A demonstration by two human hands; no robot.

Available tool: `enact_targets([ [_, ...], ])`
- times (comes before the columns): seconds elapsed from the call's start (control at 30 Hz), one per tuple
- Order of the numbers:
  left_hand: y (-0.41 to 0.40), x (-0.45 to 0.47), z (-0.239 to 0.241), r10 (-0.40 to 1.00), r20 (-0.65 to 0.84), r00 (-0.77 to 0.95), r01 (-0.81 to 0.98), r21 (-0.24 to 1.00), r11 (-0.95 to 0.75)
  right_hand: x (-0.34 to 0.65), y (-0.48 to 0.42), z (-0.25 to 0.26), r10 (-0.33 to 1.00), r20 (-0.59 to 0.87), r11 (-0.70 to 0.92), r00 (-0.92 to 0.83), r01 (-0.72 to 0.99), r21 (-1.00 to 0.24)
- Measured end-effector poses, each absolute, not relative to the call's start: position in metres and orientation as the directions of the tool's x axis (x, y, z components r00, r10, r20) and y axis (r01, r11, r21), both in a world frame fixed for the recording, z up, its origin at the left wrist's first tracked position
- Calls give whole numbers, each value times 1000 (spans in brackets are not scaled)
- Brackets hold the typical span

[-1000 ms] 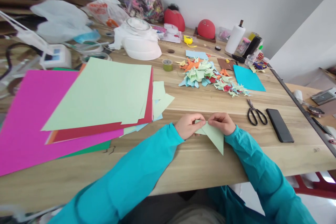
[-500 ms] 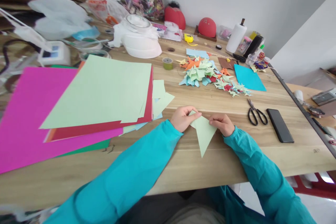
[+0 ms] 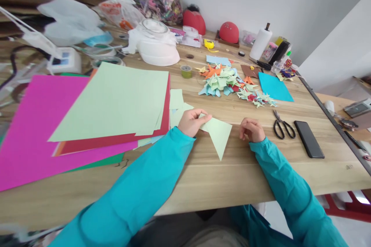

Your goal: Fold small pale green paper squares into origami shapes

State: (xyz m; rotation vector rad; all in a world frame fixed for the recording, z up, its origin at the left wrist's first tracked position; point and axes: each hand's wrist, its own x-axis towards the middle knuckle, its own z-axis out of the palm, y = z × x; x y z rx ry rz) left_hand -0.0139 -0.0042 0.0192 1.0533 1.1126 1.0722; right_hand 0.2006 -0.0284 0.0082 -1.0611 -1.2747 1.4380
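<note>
Pinched between the thumb and fingers of my left hand (image 3: 193, 122) is a folded piece of pale green paper (image 3: 219, 134). Its long point hangs toward the table's front edge, and a crease runs down from the top. My right hand (image 3: 252, 129) rests apart from the paper, to its right, with the fingers curled in and nothing visible in them. Just behind my left hand lie small pale green paper pieces (image 3: 176, 99), partly covered by the hand. Beyond both hands is a heap of folded paper shapes (image 3: 222, 81) in green, blue, orange and red.
At left, large sheets of green paper (image 3: 116, 100), red and magenta paper (image 3: 26, 135) are stacked. Black-handled scissors (image 3: 279, 127) and a phone (image 3: 309, 139) lie right of my right hand. A turquoise sheet (image 3: 275, 87) and a ribbon spool (image 3: 186, 71) sit farther back.
My right hand has let go of the folded paper and moved slightly right. My left hand has carried the paper a little left and away from me.
</note>
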Motion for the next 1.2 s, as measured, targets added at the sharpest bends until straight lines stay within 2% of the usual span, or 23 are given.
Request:
enact_targets([
  [0.2, -12, -6, 19, 978, -88, 191, -52, 994, 100, 181, -37, 9, 946, -127, -103, -297, 97, -990],
  [0.27, -13, -5, 19, 976, -76, 203, -34, 996, 84, 178, -39, 10, 949, -153, -119, -276, 135, -984],
  [0.47, -12, -8, 20, 969, -126, 214, -46, 989, 139, 183, -34, 12, 972, -143, -118, -185, 139, -983],
  [0.77, -10, -8, 12, 965, -88, 249, -116, 986, 120, 184, -33, 10, 976, -142, -125, -165, 111, -986],
  [0.87, -9, -8, 8, 995, 1, 96, -77, 997, 7, 188, -29, 4, 985, -124, -113, -121, 94, -989],
  [0.97, -8, -8, 6, 970, 241, 20, 72, 968, -242, 191, -26, -2, 988, -124, -119, -94, 65, -991],
  [1.03, -8, -9, 5, 886, 450, 110, 237, 854, -464, 192, -25, -4, 983, -151, -147, -105, 49, -988],
  [1.1, -10, -9, 6, 776, 576, 258, 330, 702, -631, 191, -25, -5, 975, -182, -179, -126, 34, -983],
  [1.13, -11, -8, 7, 734, 597, 324, 339, 652, -679, 191, -25, -6, 972, -192, -190, -135, 26, -981],
  [1.2, -13, -7, 9, 714, 574, 402, 324, 640, -697, 191, -24, -6, 975, -177, -179, -132, 2, -984],
])
